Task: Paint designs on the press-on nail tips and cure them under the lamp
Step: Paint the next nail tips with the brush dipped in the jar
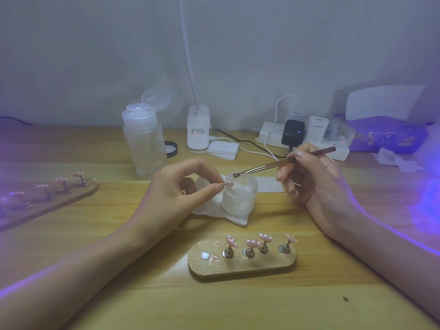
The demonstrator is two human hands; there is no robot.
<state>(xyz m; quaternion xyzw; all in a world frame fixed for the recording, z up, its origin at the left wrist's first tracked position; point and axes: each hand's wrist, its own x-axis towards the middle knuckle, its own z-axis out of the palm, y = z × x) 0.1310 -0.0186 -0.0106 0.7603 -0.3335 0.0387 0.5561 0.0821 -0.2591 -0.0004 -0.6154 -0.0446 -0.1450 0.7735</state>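
My left hand (188, 184) pinches a small metal stand with a pink nail tip (230, 183) on its end, held beside the rim of a frosted jar (240, 198). My right hand (312, 177) grips a thin dotting tool (283, 163); its ball end hovers over the jar's mouth. A wooden holder board (240, 265) near me carries several pink nail tips with white dots on metal stands, and one bare magnet. A second board (47, 198) with several painted tips lies at the left in purple light.
A white tissue (235, 217) lies under the jar. Behind stand a clear pump bottle (142, 139), a white lamp base (198, 129), a stack of cotton pads (223, 150), a black lid (171, 148) and a power strip (304, 139) with plugs. Purple light glows at the right edge (426, 206).
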